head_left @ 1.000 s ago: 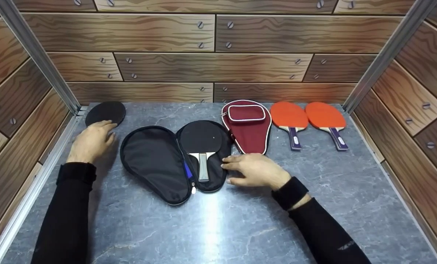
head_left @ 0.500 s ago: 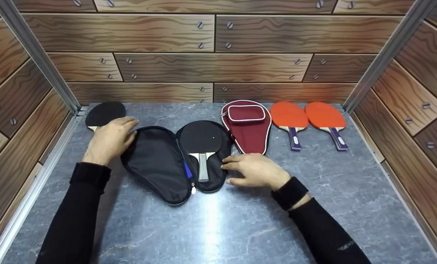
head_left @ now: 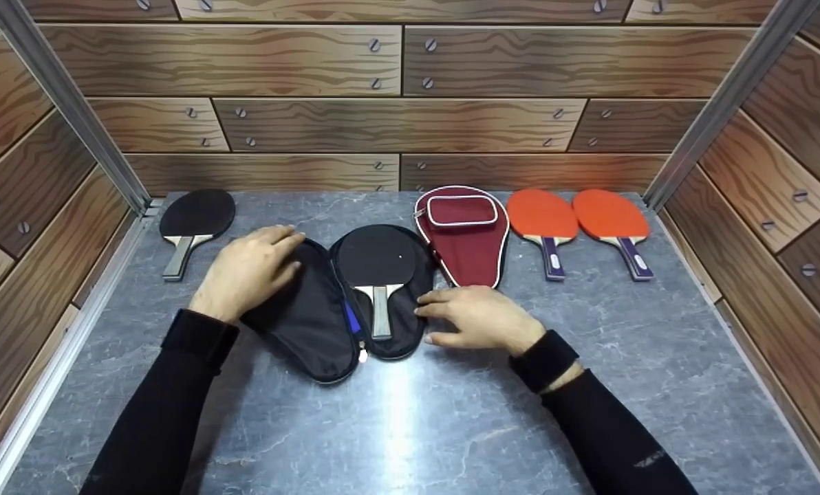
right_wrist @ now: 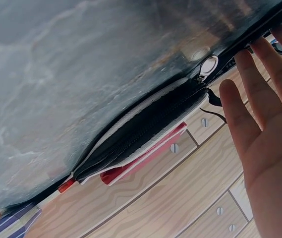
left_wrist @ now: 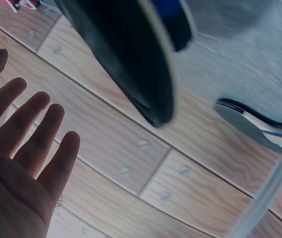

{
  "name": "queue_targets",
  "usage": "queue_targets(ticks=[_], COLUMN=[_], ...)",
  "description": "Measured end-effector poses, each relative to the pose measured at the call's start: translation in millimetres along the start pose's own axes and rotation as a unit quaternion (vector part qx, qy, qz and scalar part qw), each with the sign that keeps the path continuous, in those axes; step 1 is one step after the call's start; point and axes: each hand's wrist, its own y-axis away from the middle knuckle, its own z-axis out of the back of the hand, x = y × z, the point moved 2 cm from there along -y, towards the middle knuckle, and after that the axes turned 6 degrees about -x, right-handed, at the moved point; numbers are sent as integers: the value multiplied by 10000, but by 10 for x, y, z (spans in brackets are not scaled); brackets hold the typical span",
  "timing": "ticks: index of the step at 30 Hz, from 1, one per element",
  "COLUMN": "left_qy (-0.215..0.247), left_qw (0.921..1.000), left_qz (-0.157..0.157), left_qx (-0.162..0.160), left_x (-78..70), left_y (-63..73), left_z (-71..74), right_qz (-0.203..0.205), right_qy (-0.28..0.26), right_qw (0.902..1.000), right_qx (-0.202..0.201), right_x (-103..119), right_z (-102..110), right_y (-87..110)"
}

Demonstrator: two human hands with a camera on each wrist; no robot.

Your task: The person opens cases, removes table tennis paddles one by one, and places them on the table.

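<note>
A black zip case (head_left: 300, 337) lies unfolded in the middle of the table. In its right half is a table tennis bat (head_left: 377, 256) with black rubber and a grey handle. My left hand (head_left: 248, 271) is over the upper left part of the case's left flap, fingers extended and holding nothing; in the left wrist view its palm (left_wrist: 12, 183) is apart from the case. Beside the case's right edge, my right hand (head_left: 482, 320) rests with loosely spread fingers, the fingertips at the rim. Whether they touch it, I cannot tell.
A second black bat (head_left: 197, 213) lies at the far left. Behind my right hand is a dark red case (head_left: 470, 251) with white piping. Two orange bats, one nearer (head_left: 543, 214) and one farther right (head_left: 611, 214), lie beside it. Wood-patterned walls (head_left: 314, 124) enclose the table.
My left hand has moved right from the far-left black bat to above the case's left flap, uncovering that bat's handle. My right hand has stayed in place.
</note>
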Motion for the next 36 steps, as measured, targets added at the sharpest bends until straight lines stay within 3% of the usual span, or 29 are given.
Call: queue_targets(ticks=[15,23,36], left_qy=[-40,-182,-616], left_qw=[9976,9926,9833], left_qz=[-677,-1200,-1700], left_qx=[119,84,193], left_x=[-542,-807,-1152], left_y=[-20,9,80], left_z=[-131,-218,-379], right_qz=[-42,-60,-70], right_qy=[-1,-37,-71], right_qw=[10000,9999,9999], right_qx=[69,102,100], right_x=[5,-3,-7], right_z=[18,15,-1], right_y=[-5,-5,3])
